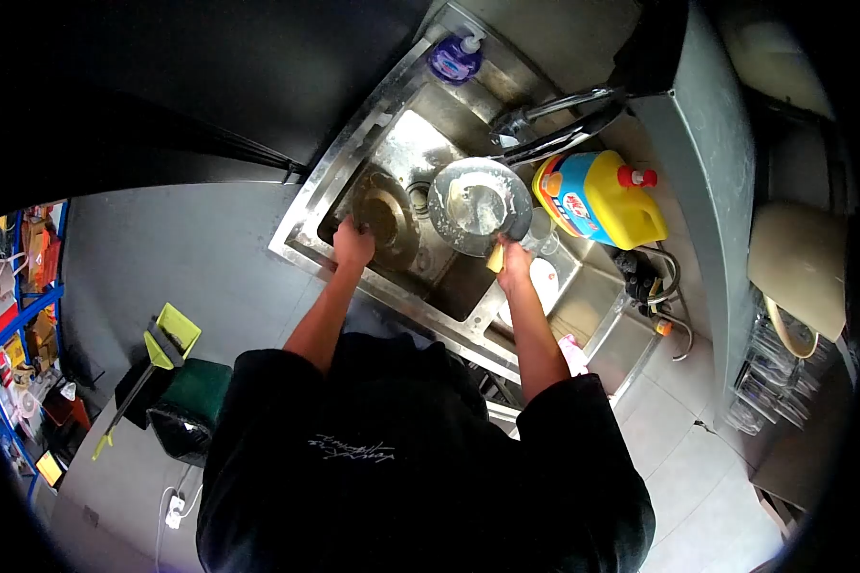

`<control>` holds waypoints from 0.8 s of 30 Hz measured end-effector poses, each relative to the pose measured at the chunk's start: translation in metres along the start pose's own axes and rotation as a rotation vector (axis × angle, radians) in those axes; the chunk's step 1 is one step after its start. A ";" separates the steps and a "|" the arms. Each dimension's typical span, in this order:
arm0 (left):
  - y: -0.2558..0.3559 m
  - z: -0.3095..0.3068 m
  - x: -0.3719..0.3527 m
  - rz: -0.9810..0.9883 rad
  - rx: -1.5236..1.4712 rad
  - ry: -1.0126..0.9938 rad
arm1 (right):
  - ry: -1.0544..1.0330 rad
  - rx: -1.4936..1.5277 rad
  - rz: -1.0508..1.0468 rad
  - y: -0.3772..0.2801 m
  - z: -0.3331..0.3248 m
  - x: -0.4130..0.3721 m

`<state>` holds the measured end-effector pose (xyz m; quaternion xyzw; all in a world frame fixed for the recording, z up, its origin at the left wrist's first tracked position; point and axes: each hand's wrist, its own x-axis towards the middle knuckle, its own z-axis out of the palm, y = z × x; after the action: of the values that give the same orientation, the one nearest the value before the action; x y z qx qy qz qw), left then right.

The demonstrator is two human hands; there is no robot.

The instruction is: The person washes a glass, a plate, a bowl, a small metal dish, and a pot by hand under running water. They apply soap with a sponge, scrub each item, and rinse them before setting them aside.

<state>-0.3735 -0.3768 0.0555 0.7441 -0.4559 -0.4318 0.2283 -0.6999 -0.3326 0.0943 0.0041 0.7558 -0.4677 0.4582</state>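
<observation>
Stainless-steel sink (pixel 354 143) below me. I record the right hand (pixel 513 265) closed around a small yellow sponge (pixel 495 258), which touches the lower edge of a round silver metal plate (pixel 480 205). The left hand (pixel 354 244) grips a dark round pan (pixel 384 212) in the basin. A yellow-and-blue detergent jug (pixel 602 199) stands just beside.

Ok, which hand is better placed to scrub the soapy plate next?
Probably the right: the right hand holds a yellow sponge at the soapy plate, while the left hand grips another dish in the sink.
</observation>
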 end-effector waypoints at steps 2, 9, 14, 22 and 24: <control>-0.008 0.023 0.021 -0.148 0.130 -0.048 | 0.039 0.008 -0.016 0.004 0.002 -0.001; -0.065 0.106 0.106 -0.512 0.311 -0.306 | 0.058 -0.019 -0.150 -0.005 0.017 -0.038; -0.132 0.150 0.128 -0.362 0.274 -0.164 | 0.023 -0.053 -0.131 0.010 0.012 -0.022; -0.153 0.174 0.138 -0.552 0.274 -0.115 | -0.012 -0.115 -0.122 -0.005 0.027 -0.026; -0.122 0.160 0.122 -0.569 0.145 0.121 | -0.032 -0.099 -0.115 -0.008 0.034 -0.024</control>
<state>-0.4253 -0.4166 -0.1703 0.8808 -0.2442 -0.3994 0.0711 -0.6666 -0.3513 0.1120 -0.0693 0.7697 -0.4552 0.4423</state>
